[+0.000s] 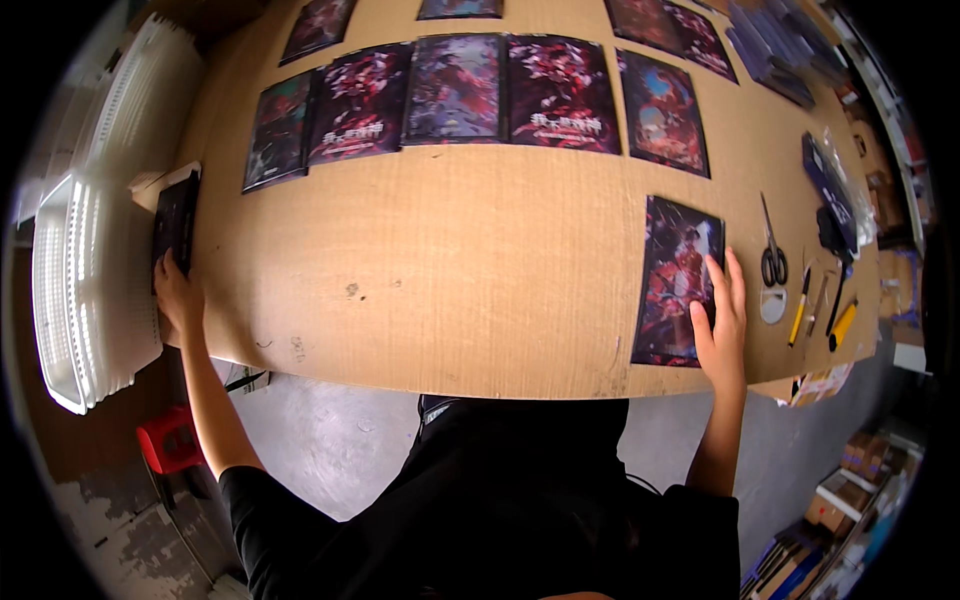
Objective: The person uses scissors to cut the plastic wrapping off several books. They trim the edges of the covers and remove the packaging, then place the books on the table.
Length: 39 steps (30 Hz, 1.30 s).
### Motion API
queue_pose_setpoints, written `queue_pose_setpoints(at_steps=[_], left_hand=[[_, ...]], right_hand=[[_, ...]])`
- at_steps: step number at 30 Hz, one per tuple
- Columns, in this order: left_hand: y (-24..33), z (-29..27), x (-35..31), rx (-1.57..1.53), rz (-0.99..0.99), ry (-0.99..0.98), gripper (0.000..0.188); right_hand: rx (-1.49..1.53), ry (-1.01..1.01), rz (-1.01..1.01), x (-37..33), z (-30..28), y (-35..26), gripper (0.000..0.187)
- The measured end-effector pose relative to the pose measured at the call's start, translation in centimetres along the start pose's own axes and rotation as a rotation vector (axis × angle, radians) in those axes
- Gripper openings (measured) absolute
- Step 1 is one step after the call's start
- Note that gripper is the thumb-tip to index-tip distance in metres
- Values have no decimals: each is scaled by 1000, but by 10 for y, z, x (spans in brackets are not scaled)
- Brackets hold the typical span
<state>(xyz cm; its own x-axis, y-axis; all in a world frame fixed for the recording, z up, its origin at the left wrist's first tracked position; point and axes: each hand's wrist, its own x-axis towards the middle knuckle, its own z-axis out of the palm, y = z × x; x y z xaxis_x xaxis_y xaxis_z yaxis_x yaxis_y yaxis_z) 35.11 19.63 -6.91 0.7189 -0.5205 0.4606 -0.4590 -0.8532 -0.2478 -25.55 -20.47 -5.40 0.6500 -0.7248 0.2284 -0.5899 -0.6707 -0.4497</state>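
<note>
Five packs [455, 90] lie in a row across the table [450, 270], over on the far side from the person; more packs [318, 30] lie behind them. At the back right corner sit the cases [780, 45]. One lone pack [675, 290] lies nearer, on the right, with the right hand [722, 315] on its right edge. Right of that are scissors [773, 265], then a cutter [800, 305] and a knife [842, 325] toward the edge. On the far left, the left hand [178, 295] is on an item [174, 220], just beside the stacked trays [100, 250]. A stool [168, 442] stands on the floor, below left.
</note>
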Motion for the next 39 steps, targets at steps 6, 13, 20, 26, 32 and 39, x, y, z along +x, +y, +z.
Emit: queue_pose_setpoints(at_steps=[6,13,20,26,32,39], left_hand=[[45,8,-3,37,-49,-166,40],[106,-36,-2,-223,44,98,35],[245,-156,-94,-1161,281,-392,47],[255,-170,-130,-929,537,-448,98],[210,-164,-130,-677,538,-528,108],[188,-157,-133,-672,477,-543,108]], right_hand=[[-9,-31,42,0,8,-5,45],[-25,7,23,-4,25,-35,43],[127,-62,-44,9,77,-130,49],[468,-138,-246,22,116,-193,48],[470,-310,-373,16,110,-198,55],[17,-423,-466,12,104,-200,78]])
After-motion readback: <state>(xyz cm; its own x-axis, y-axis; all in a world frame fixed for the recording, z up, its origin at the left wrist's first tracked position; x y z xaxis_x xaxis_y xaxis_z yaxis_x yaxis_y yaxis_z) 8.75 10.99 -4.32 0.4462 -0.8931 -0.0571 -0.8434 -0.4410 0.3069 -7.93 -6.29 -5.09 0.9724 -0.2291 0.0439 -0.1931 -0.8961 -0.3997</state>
